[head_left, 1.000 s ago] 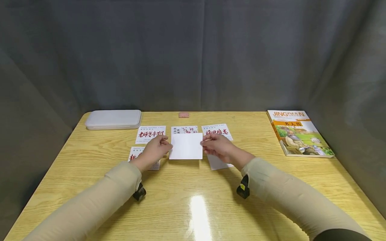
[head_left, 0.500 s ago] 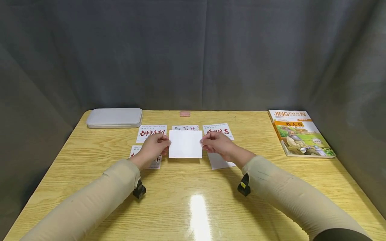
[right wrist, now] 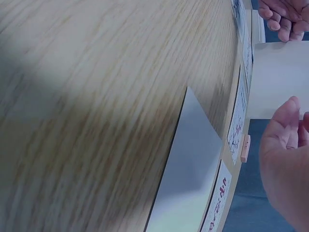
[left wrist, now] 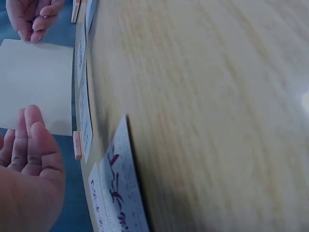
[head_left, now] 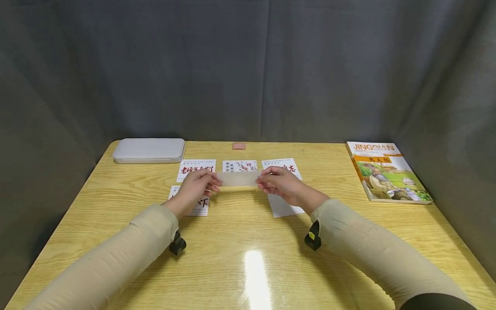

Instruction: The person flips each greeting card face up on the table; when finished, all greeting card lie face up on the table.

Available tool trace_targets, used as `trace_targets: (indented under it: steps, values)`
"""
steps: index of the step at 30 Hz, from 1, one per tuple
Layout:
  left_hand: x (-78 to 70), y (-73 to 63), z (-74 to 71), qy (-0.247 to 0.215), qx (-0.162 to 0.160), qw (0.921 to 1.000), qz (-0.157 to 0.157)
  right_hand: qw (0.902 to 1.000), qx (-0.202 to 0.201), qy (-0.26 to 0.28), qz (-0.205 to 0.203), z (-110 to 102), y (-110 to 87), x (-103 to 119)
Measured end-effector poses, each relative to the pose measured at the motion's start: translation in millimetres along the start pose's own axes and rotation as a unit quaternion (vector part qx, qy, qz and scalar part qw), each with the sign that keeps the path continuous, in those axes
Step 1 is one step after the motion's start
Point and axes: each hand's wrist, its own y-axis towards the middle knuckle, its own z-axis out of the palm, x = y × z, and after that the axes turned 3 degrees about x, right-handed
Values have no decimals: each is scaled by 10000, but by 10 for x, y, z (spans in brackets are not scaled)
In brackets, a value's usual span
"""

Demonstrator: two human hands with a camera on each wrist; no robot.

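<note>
A plain white card point(head_left: 239, 178) is held up over the table between both hands, tilted so that it looks like a thin strip in the head view. My left hand point(head_left: 195, 187) pinches its left edge, while my right hand point(head_left: 283, 185) pinches the right one. In the left wrist view the card point(left wrist: 36, 82) shows a broad blank face. Behind it lies a card with red blossoms point(head_left: 246, 165). Cards with red lettering lie at upper left point(head_left: 193, 164) and upper right point(head_left: 279, 162). A lettered card point(head_left: 200, 210) is partly hidden under my left hand; a blank card point(head_left: 284, 207) lies below my right.
A white pencil case point(head_left: 149, 150) lies at the table's back left corner. Near the back edge sits a small pink eraser point(head_left: 239, 146). On the right is a book point(head_left: 387, 172) with a colourful cover. Grey curtain point(head_left: 248, 69) hangs behind the wooden table point(head_left: 217, 258).
The held card has tipped from showing its full white face to a narrow strip in the head view. Both hands keep their pinch and stay nearly in place.
</note>
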Motion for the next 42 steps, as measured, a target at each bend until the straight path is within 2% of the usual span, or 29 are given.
trace_targets:
  steps: [4, 11, 16, 21, 24, 27, 31, 34, 38, 40, 42]
  values:
    - [25, 2, -7, -148, -69, 9999, -55, 10000, -14, 9, 49, 25, 28, -12]
    - [95, -17, -17, 296, -134, 9995, 31, 9994, -223, -200, 154, 92, 110, -68]
    - [120, -21, -8, 212, -92, 9997, -47, 9984, -314, -447, 119, 111, 137, -95]
    - [130, 10, -9, 121, -68, 9998, -113, 9957, -186, -903, 128, 128, 120, -78]
    - [97, 46, -3, 179, 46, 9997, -165, 9914, -17, -1300, 145, 148, 120, -68]
    - [58, 70, 16, 453, 315, 9982, -235, 9860, 252, -1642, 155, 183, 122, -63]
    - [39, 96, 52, 922, 760, 9927, -145, 9801, 645, -1873, 143, 237, 119, -44]
    - [18, 105, 74, 1243, 952, 9877, -24, 9768, 802, -1981, 132, 273, 111, -27]
    - [-11, 93, 67, 1488, 1030, 9834, 108, 9764, 723, -2032, 115, 300, 115, -30]
    - [-13, 89, 45, 1394, 972, 9853, 141, 9789, 589, -1952, 123, 295, 128, -47]
    - [-12, 90, 12, 1105, 810, 9905, 112, 9842, 449, -1705, 165, 279, 139, -67]
